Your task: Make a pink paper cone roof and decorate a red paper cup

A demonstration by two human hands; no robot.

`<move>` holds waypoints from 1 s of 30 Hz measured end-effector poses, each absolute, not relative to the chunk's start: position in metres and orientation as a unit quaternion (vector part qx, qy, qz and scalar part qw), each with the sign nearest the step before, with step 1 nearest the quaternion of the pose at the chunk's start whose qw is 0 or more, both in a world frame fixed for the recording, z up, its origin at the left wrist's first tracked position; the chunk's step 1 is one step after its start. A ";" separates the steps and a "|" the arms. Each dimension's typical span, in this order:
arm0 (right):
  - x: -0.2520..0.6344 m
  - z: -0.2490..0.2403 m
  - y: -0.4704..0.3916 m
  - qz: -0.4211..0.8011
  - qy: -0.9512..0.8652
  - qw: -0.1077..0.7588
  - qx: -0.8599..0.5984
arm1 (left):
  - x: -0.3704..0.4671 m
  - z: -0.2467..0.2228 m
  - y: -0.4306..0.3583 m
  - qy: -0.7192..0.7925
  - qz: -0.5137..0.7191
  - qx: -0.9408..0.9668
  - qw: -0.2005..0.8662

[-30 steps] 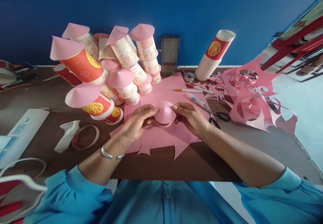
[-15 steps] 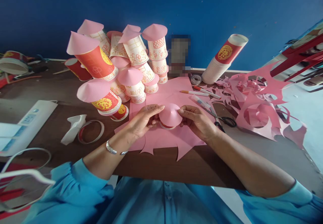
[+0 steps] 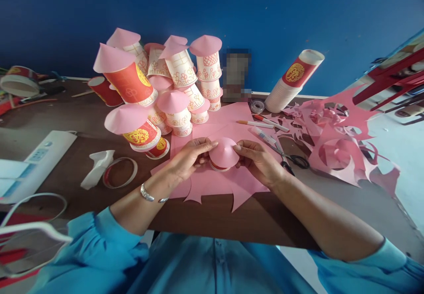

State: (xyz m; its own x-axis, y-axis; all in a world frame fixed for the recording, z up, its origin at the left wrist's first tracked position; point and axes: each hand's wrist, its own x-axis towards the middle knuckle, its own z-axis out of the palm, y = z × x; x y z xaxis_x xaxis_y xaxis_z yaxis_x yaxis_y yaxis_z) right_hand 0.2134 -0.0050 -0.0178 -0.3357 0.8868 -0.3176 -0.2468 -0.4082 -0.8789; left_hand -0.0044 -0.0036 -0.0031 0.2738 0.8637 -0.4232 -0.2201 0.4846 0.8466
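Observation:
Both hands grip a small pink paper cone by its opposite edges. My left hand pinches the left side between thumb and fingers. On the right side, my right hand does the same. Under the cone the rim of a red and white paper cup shows; the rest of it is hidden. Pink paper sheets lie beneath the hands. Scissors with black handles, a glue stick and two markers rest just beyond my right hand.
Several cup towers with pink cone roofs stand at the back left. A stack of paper cups leans at the back right, beside pink paper scraps. A white tape roll and a power strip lie on the left.
The view has shifted slightly. Both hands keep hold of the pink cone over the cup, with hardly any movement.

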 end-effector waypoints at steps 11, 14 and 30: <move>0.211 -0.016 -0.003 0.715 -0.388 0.387 -0.434 | -0.003 -0.006 0.011 0.497 0.356 0.398 0.684; 0.209 -0.018 -0.001 0.701 -0.403 0.387 -0.444 | 0.000 -0.007 0.013 0.516 0.351 0.383 0.681; 0.211 -0.016 0.002 0.671 -0.443 0.382 -0.456 | -0.012 -0.009 -0.001 0.491 0.376 0.384 0.685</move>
State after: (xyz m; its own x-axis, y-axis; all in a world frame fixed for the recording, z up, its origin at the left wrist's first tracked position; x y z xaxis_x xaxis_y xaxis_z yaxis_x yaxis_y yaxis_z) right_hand 0.2115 0.0019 -0.0160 -0.2929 0.9164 -0.2730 -0.1086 -0.3155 -0.9427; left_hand -0.0123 -0.0013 -0.0086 0.2336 0.8929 -0.3848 -0.1388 0.4224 0.8957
